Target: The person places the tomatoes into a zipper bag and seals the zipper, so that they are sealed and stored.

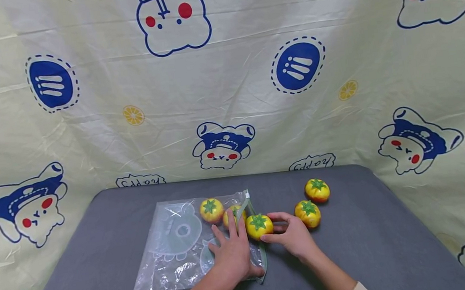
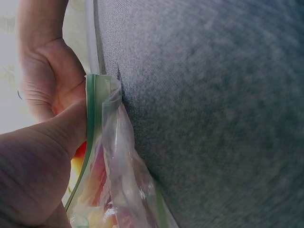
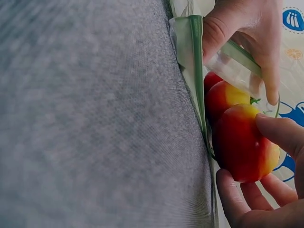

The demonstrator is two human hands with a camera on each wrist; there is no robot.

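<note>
One grey worktop point(image 1: 378, 253) carried the set. One clear zip bag point(image 1: 152, 273) lay flat on it, mouth rightward, two red-yellow fruits point(image 1: 212, 211) inside. Left hand point(image 1: 234, 255): fingers extended and spread, apparently propped the mouth. Right hand point(image 1: 292, 236): half closed, pinched the held fruit point(image 1: 259, 228) at the mouth. Two loose fruits point(image 1: 317, 192) sat just rightward. Risk, as judged: slack left fingers could have let the lip sag and snag the held fruit.

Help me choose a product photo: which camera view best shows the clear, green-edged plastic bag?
The head view shows the clear, green-edged plastic bag nearly whole, partly covered by the spread left hand. The left wrist view shows only its green-edged end, close up; the right wrist view, mainly its parted green edges.
</note>
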